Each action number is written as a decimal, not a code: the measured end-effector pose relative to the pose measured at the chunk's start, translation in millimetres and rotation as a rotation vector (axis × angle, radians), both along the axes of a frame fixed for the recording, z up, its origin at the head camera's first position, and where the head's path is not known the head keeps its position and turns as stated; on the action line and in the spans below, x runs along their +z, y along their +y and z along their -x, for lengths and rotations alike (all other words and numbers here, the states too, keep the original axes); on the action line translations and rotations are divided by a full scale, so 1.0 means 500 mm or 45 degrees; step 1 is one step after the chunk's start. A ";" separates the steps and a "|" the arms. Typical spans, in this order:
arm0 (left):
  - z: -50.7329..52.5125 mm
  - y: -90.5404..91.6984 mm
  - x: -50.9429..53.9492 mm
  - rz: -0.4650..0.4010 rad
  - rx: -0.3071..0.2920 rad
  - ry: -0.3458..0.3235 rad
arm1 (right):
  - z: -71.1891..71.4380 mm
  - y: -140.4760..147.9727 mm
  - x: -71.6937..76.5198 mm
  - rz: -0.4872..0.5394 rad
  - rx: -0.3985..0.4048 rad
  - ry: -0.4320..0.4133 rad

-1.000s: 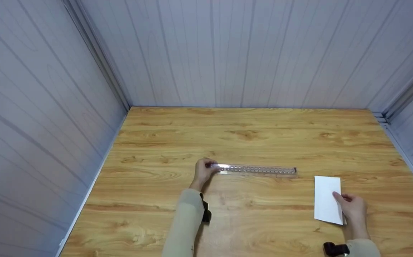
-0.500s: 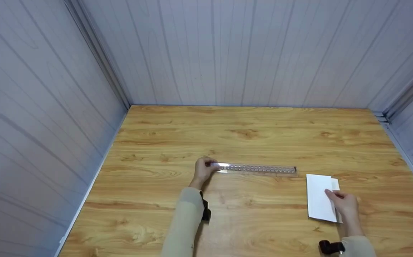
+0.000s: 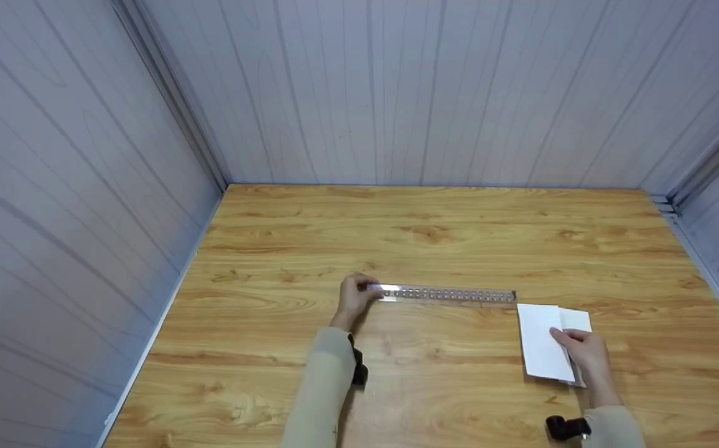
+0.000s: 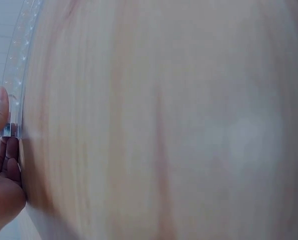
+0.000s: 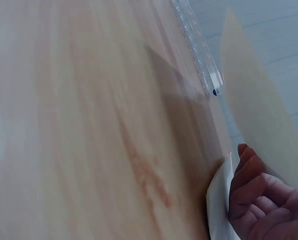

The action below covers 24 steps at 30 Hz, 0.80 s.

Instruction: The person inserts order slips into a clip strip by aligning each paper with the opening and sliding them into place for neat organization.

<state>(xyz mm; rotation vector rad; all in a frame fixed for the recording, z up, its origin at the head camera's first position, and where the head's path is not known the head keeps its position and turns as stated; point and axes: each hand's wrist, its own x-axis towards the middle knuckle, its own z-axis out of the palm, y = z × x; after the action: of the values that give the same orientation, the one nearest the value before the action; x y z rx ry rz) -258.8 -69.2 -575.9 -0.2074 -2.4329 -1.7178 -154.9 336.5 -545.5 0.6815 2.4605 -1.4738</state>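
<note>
My left hand (image 3: pixel 354 297) pinches the left end of a long clear plastic strip (image 3: pixel 446 294) with rows of small round bumps. In the left wrist view, the thumb lies on one face of its end, with the other fingers curled below. My right hand (image 3: pixel 585 356) holds a white sheet of paper (image 3: pixel 543 342) by its right edge, thumb on top. Behind that sheet a second white piece (image 3: pixel 576 320) shows partly; its kind is hidden. In the right wrist view the raised sheet (image 5: pixel 258 100) looks cream and tilts above the wooden surface, casting a shadow.
A wood-grain table (image 3: pixel 428 233) lies beneath both hands. Pale panelled walls (image 3: pixel 397 93) stand along its back and left, with another at the right. The held sheet's upper left corner is close to the strip's right end.
My right hand has moved left with the white sheet, toward the strip's right end. More of the second white piece shows behind it. The left hand and the strip stay put.
</note>
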 end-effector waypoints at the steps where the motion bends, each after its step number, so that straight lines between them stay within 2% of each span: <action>1: 0.000 0.000 -0.001 0.005 -0.002 0.010 | 0.002 -0.002 0.000 0.004 0.000 -0.002; 10: -0.005 -0.002 -0.002 -0.042 -0.031 0.058 | 0.011 -0.021 -0.002 -0.029 -0.003 0.082; 18: -0.005 -0.003 -0.003 0.006 -0.022 0.063 | 0.020 -0.033 -0.010 -0.012 0.016 0.043; 20: -0.005 -0.002 -0.003 -0.006 -0.027 0.072 | 0.022 -0.037 -0.010 -0.006 0.021 0.039; 21: -0.010 0.000 0.007 -0.016 -0.031 0.077 | 0.023 -0.038 -0.012 -0.010 0.020 0.033; 24: -0.009 0.000 0.006 -0.018 -0.030 0.077 | 0.026 -0.043 -0.014 0.006 0.032 0.035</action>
<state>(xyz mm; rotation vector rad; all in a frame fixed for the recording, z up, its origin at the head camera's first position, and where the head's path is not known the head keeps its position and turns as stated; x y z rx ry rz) -254.2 -69.0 -573.0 -0.2830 -2.3836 -1.7119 -167.7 314.9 -552.3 0.6310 2.4760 -1.4887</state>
